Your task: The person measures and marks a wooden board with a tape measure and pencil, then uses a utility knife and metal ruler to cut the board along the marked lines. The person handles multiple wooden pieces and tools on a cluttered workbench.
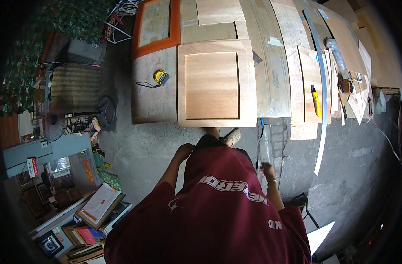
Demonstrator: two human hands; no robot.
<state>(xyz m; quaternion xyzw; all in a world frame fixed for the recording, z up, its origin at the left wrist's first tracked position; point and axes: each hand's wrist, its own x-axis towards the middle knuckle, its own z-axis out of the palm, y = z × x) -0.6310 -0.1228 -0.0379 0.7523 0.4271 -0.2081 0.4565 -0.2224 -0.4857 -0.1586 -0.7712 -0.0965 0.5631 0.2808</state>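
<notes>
My left hand (184, 152) lies against the side of my dark shorts, its fingers loosely extended and nothing visible in it. Off to the right of my body hangs my right hand (267, 170), with a band at the wrist; its fingers are small and unclear. It is close to a dark strap (259, 145) that drops from the table edge. In front of me a light wooden frame panel (212, 88) with a recessed middle lies at the table's near edge. A yellow tape measure (160, 77) sits left of it, with a dark wrist cord.
An orange-brown frame (173, 42) lies at the far left of the table. To the right are a yellow utility knife (316, 101), a long metal ruler (322, 92) overhanging the edge, and several thin wood sheets. A fan (53, 118) stands left; stacked frames (102, 204) are lower left.
</notes>
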